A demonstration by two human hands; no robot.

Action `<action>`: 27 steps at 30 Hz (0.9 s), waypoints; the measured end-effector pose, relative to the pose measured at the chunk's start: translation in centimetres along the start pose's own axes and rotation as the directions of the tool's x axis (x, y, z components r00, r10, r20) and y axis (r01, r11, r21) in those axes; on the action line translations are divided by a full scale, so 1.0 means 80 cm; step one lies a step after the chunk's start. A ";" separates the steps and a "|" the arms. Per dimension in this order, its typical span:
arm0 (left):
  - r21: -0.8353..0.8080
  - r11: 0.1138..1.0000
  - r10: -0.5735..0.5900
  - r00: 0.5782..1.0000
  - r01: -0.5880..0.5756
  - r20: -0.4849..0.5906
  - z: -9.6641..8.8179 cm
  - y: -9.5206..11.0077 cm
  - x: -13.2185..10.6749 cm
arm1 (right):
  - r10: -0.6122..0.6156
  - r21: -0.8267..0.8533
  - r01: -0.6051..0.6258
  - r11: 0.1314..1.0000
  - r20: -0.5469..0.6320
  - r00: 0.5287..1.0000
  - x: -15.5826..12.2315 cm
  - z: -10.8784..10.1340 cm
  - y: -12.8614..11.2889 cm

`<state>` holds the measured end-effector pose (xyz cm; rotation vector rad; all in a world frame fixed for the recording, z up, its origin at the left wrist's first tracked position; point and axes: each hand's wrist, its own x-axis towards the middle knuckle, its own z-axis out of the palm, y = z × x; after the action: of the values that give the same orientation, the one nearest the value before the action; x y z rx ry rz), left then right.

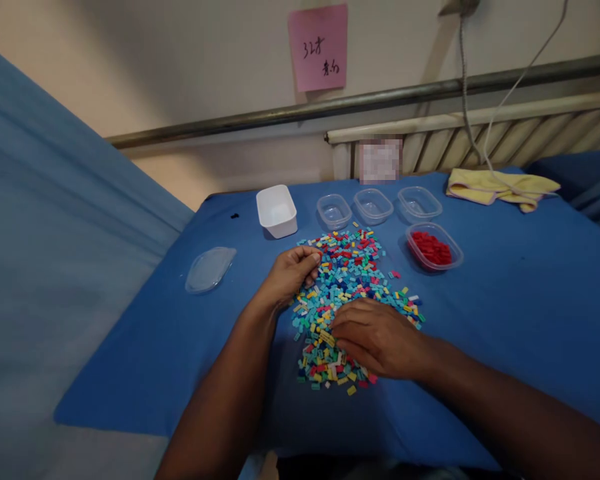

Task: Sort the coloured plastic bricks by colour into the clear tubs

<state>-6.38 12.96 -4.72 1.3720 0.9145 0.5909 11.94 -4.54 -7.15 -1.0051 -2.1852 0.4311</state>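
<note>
left hand (291, 272) at upper left edge of brick pile (347, 293), fingers curled, tips pinched, apparently on small red brick; grip not clear. right hand (377, 337) flat on lower part of pile, fingers loosely spread, nothing gripped. pile on blue cloth (505, 307). tub of red bricks (434, 247) right of pile. three clear tubs (373, 205) and white tub (277, 210) behind. lid (210, 269) well left.

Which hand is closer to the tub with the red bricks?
Probably the right hand. It lies on the brick pile on the same side as the red-brick tub. The left hand pinches at the pile's far left edge, nearer the white tub, so it would have to cross the pile.
</note>
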 end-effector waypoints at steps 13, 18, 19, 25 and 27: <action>0.375 0.780 0.334 0.840 -0.501 0.427 0.190 0.055 0.069 | 0.000 -0.178 -0.002 0.984 -0.015 1.000 -0.001 0.007 0.013; 0.429 0.651 0.364 0.754 -0.626 0.547 0.235 0.060 0.090 | 0.034 -0.239 -0.031 0.970 0.006 0.999 -0.004 0.008 0.019; 0.412 0.670 0.365 0.758 -0.617 0.541 0.232 0.060 0.091 | 0.029 -0.235 -0.027 0.972 0.005 1.000 -0.003 0.007 0.019; 0.359 0.748 0.486 0.829 -0.558 0.275 0.146 0.063 0.080 | -0.007 -0.106 0.003 0.994 -0.042 0.999 0.001 0.003 0.013; 0.372 0.786 0.481 0.866 -0.494 0.134 0.103 0.066 0.073 | -0.005 -0.063 0.002 0.998 -0.052 0.999 0.000 0.004 0.012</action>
<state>4.36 13.82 -1.13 2.0143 0.6645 0.7998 12.23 -3.93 -7.88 -1.0342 -2.1651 0.3327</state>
